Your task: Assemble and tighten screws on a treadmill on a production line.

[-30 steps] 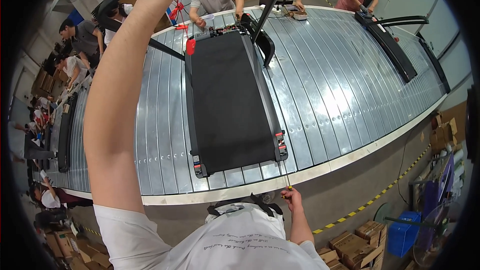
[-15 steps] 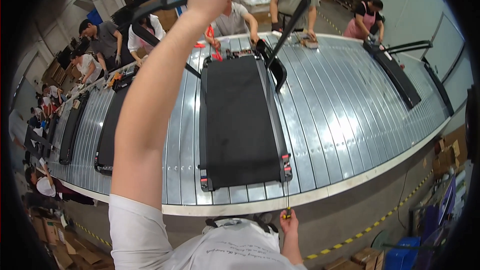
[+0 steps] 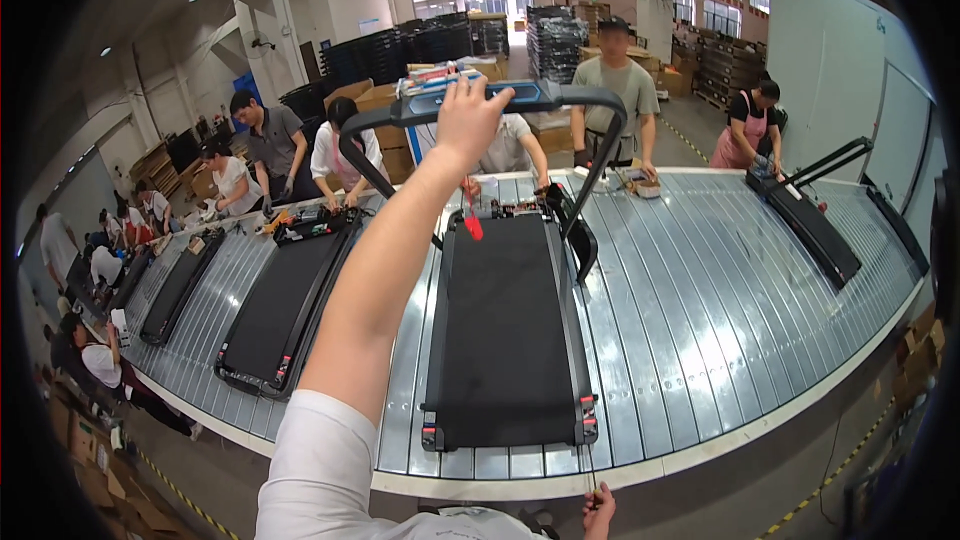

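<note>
Black folding treadmill (image 3: 508, 335) lies on the ribbed metal conveyor (image 3: 700, 320), its raised handlebar console (image 3: 470, 100) clasped by the left hand (image 3: 468, 120), while the right hand (image 3: 598, 510) pinches a thin tool, likely mid-inspection.

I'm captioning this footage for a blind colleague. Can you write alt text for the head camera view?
The person's left hand grips the raised handlebar of a black treadmill on a slatted metal conveyor; the right hand holds a thin tool at the near edge. Other treadmills lie along the conveyor, with workers standing behind it.
</note>
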